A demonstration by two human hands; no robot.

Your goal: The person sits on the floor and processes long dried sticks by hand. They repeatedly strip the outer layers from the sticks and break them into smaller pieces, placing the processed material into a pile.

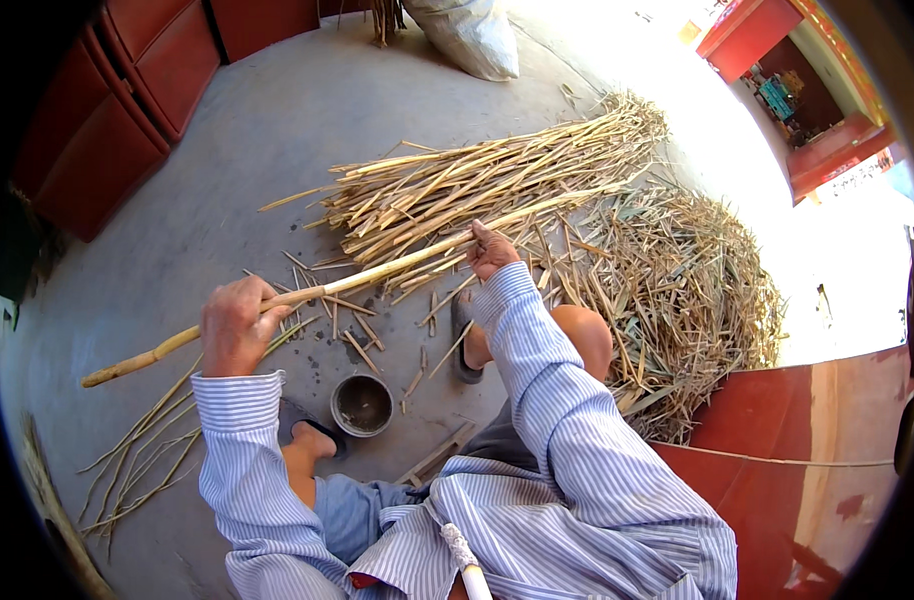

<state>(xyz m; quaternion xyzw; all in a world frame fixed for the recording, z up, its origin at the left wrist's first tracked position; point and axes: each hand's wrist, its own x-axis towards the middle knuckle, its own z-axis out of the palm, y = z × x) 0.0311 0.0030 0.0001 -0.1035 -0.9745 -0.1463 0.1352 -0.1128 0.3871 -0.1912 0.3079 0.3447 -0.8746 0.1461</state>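
A long, pale yellow stalk slants across in front of me, its thick end low at the left and its thin end up at the right. My left hand is closed around it near the thick end. Farther along, my right hand pinches the same stalk between thumb and fingers. Just beyond the right hand lies a bundle of dry stalks on the floor. Short cut pieces are scattered below the held stalk. Between my feet stands a small round pot with murky liquid inside.
A heap of dry leaves and husks spreads at the right. Thin loose stems lie at the left. Dark red padded furniture stands far left, a white sack at the back. A red panel borders the lower right.
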